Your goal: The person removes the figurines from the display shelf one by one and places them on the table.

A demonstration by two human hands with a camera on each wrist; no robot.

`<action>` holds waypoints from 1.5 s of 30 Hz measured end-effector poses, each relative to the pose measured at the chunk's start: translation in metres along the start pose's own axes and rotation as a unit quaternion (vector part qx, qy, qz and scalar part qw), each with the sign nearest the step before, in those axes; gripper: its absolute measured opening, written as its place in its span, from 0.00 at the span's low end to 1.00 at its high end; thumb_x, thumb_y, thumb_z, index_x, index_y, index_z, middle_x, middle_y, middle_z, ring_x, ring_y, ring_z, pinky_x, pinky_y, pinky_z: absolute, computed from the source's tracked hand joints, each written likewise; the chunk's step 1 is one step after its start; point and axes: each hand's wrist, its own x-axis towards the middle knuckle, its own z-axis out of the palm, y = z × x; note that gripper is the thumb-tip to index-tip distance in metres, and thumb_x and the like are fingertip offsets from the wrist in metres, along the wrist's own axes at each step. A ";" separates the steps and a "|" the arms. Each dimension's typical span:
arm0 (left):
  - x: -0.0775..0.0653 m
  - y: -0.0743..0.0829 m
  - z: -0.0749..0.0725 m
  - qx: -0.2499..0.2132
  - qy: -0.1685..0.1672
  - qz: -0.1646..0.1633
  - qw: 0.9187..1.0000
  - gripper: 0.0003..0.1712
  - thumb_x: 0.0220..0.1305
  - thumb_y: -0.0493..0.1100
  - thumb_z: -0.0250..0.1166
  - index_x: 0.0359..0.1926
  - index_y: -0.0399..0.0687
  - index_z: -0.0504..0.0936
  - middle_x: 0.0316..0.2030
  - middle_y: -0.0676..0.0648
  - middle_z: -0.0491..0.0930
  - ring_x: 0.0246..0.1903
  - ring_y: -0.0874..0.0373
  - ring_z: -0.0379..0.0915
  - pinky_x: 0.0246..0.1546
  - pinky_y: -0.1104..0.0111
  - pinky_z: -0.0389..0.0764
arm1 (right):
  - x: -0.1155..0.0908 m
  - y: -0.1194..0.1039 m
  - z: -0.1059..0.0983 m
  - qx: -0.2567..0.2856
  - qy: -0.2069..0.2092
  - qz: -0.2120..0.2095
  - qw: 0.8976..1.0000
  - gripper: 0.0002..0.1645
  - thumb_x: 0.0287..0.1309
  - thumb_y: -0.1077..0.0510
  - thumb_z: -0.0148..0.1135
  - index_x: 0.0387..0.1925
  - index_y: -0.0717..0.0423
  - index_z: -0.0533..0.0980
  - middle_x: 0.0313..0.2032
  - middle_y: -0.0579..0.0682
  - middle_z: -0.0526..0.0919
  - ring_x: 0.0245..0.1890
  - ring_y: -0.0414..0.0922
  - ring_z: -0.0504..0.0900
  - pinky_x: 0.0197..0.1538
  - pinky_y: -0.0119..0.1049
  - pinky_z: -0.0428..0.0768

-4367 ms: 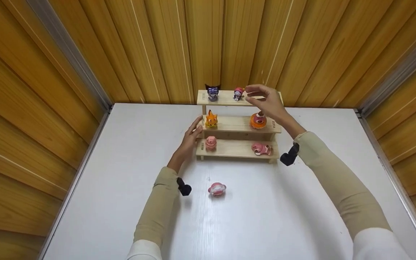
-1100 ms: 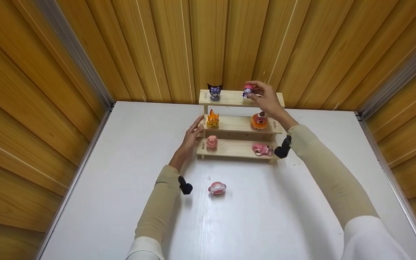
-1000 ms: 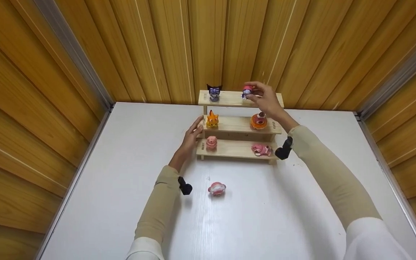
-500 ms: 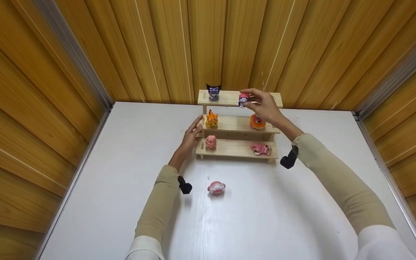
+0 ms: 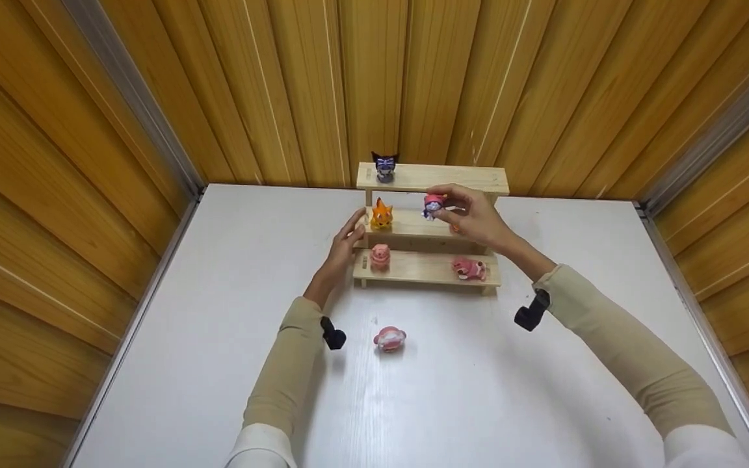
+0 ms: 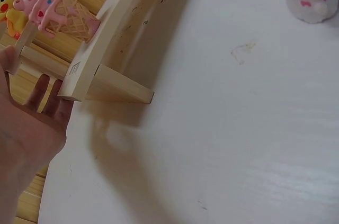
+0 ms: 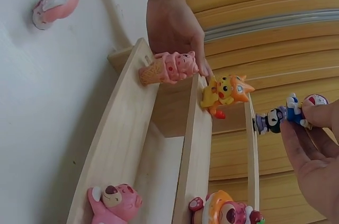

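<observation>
My right hand [image 5: 472, 218] pinches a small figurine [image 5: 433, 207] with a pink-red hat between thumb and fingers. It is in front of the top tier of a three-tier wooden display shelf [image 5: 423, 263], level with the middle tier. In the right wrist view the held figurine [image 7: 294, 110] shows a blue-and-white body. My left hand [image 5: 342, 250] rests against the shelf's left end by the middle tier, fingers extended. A dark-eared purple figurine [image 5: 385, 168] stands on the top tier's left. The right hand mostly hides an orange doughnut-shaped figurine [image 5: 454, 228].
An orange-eared yellow figurine [image 5: 381, 214] stands left on the middle tier. The bottom tier bears a pink ice-cream-cone figurine [image 5: 380, 257] and a lying pink bear figurine [image 5: 469, 268]. Another pink-and-white figurine [image 5: 390, 338] is on the white table [image 5: 452, 390]. Wood-plank walls surround it.
My right hand came to the hatted figurine on the top tier, took hold of it, lifted it off, and brought it down and forward. The left hand stays at the shelf's end.
</observation>
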 end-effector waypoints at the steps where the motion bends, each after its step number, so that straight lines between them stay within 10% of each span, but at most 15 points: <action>1: 0.001 0.000 0.000 -0.002 0.000 0.001 1.000 0.30 0.82 0.52 0.45 0.81 0.62 0.57 0.81 0.49 0.51 0.74 0.42 0.57 0.75 0.42 0.57 | -0.002 0.001 0.001 0.001 -0.003 -0.003 1.000 0.24 0.66 0.70 0.63 0.63 0.65 0.76 0.59 0.65 0.81 0.55 0.54 0.82 0.52 0.23 0.81; 16: 0.002 -0.005 0.001 0.000 -0.002 -0.009 1.000 0.30 0.82 0.53 0.45 0.80 0.64 0.57 0.81 0.49 0.52 0.75 0.41 0.58 0.75 0.44 0.58 | -0.049 0.018 0.012 0.020 -0.044 -0.024 0.999 0.23 0.63 0.68 0.67 0.59 0.69 0.78 0.53 0.67 0.83 0.46 0.36 0.85 0.50 0.24 0.83; 45: 0.000 -0.007 0.002 -0.018 0.002 -0.016 1.000 0.30 0.82 0.54 0.46 0.80 0.66 0.57 0.81 0.48 0.52 0.75 0.41 0.56 0.74 0.43 0.60 | -0.108 0.088 0.037 0.030 -0.126 0.014 0.992 0.22 0.57 0.67 0.73 0.54 0.67 0.80 0.51 0.65 0.85 0.50 0.35 0.84 0.54 0.28 0.83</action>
